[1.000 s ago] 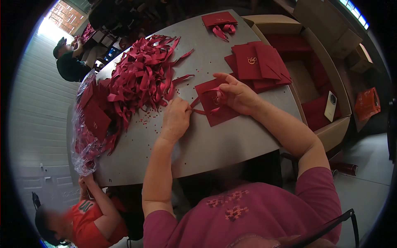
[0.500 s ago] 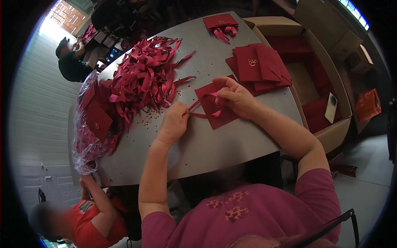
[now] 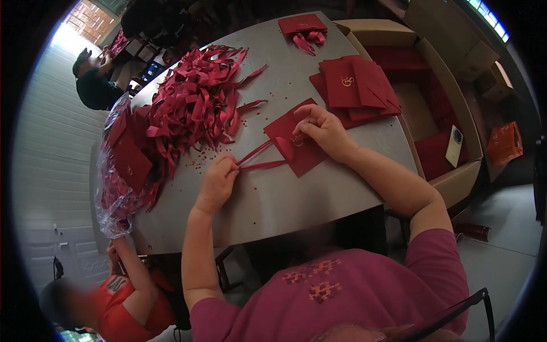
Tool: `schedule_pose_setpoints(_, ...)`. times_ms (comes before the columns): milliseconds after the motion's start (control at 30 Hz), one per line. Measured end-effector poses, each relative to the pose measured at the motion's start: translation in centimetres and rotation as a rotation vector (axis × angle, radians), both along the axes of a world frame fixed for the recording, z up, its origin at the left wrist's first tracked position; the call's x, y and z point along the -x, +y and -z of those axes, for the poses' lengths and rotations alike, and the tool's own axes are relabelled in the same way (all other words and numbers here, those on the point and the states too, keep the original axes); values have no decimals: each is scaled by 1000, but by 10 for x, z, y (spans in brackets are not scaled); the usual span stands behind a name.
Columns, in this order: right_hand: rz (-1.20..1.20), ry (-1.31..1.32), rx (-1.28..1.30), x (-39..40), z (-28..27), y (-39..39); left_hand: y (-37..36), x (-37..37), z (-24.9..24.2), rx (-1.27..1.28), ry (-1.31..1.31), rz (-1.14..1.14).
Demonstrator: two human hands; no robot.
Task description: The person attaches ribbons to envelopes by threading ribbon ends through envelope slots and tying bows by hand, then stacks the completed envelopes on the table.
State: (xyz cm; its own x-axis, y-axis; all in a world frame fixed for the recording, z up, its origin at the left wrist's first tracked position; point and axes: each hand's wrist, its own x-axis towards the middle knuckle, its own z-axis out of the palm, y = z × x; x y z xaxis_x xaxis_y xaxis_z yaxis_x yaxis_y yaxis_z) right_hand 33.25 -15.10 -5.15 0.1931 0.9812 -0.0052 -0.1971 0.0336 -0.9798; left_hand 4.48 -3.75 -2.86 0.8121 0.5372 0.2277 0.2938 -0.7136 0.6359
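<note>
Table (image 3: 273,214): grey and smooth-topped, dotted with small red discs.
Dark-red gift bag (image 3: 309,158): lying flat on the table before me, between my hands.
My left hand (image 3: 218,181): pinching the end of a red ribbon (image 3: 265,165), whose two straight strands run to the bag.
My right hand (image 3: 326,132): fingers curled above the bag; I cannot tell whether they pinch anything.
Ribbon heap (image 3: 194,105): beyond my left hand.
Bag stack (image 3: 358,85): beyond my right hand, gold emblem uppermost.
Open carton (image 3: 468,175): beside the table, at my right.
</note>
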Motion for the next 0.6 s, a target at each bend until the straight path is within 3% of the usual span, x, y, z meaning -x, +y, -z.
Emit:
schedule_pose_setpoints(200, -16, -57, 18, 1, 1, 2, -1, 4, -3, -42, 10, 8)
schedule_pose_setpoints(300, -26, -75, -45, 6, -1, -2, 4, 12, -6, 74, -17, 28)
schedule_pose_setpoints(367, -42, -215, -38, 5, 0, -1, 3, 16, -15, 363, 30, -91)
schedule_pose_setpoints(400, -38, -206, -46, 5, 6, -1, 0, 16, -16, 355, -36, -180)
schedule_pose_setpoints(467, 16, -353, -59, 9, -3, -6, -4, 6, -19, -39, -94, -163)
schedule_pose_setpoints(500, 30, -272, -78, 10, 16, 0, -12, -7, -20, -129, -122, -77)
schedule_pose_setpoints(533, 24, -441, -79, 8, 3, -4, -25, -23, -20, -222, -150, 8)
schedule_pose_setpoints(600, -9, -374, -103, 5, 7, -1, -66, -58, -34, -328, 10, 25)
